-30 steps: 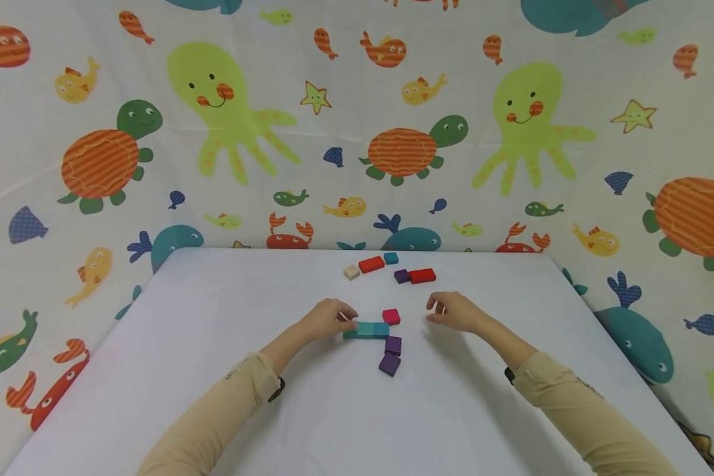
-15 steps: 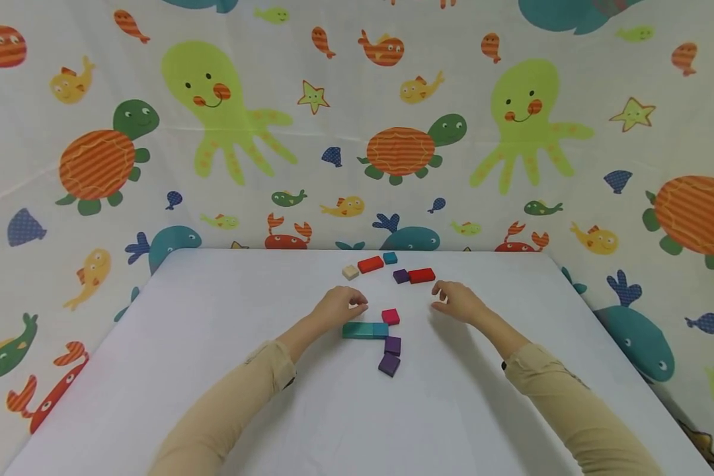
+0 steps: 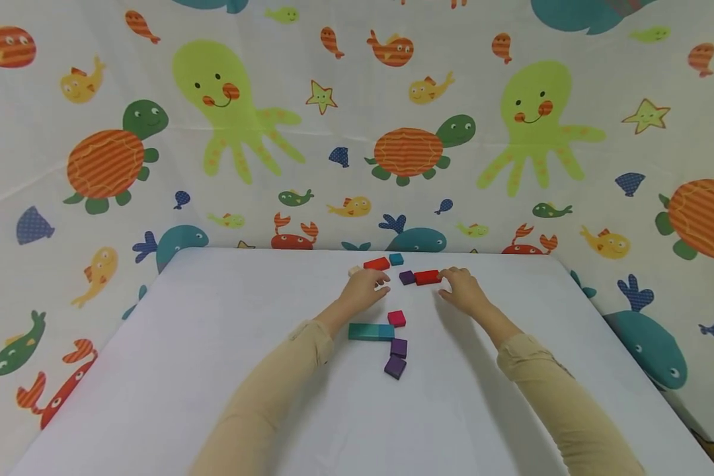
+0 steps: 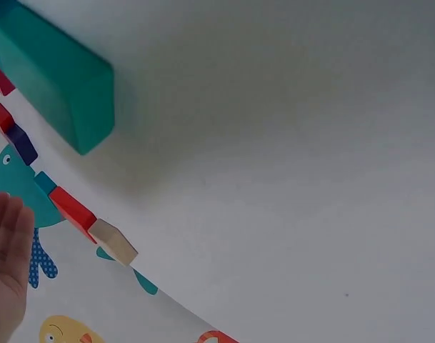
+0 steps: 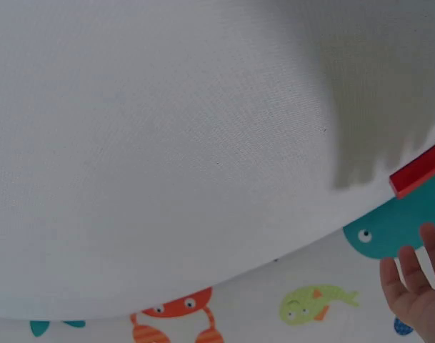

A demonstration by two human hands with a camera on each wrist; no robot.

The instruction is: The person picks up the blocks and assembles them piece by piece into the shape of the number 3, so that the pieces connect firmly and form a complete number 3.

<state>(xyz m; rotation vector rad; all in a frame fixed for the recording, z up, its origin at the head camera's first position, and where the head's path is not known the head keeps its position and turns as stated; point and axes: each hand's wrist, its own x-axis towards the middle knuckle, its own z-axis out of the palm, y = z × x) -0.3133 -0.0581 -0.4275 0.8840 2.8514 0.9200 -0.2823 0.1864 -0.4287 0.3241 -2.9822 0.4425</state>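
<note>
My left hand [image 3: 364,291] hovers over the table with thumb and fingers apart, holding nothing, just in front of a red block [image 3: 376,264] and partly covering a beige block [image 3: 354,270]. At the right end of another red block [image 3: 426,277] are the fingertips of my right hand [image 3: 464,291], its thumb spread from the fingers. A purple block [image 3: 407,278] adjoins that red block's left end. In the right wrist view, the right hand's fingers [image 5: 411,270] look extended near the red block [image 5: 421,170].
Nearer me, a teal block [image 3: 361,332] and a blue one [image 3: 385,332] form a row. A pinkish-red block [image 3: 396,318] sits behind its right end, two purple blocks [image 3: 398,348] in front. A small blue block [image 3: 396,259] lies near the white table's [image 3: 244,291] back edge, below a patterned cloth.
My left hand has left the teal block and moved forward and right toward the back blocks. My right hand has moved forward to the right-hand red block. The blocks stay in place.
</note>
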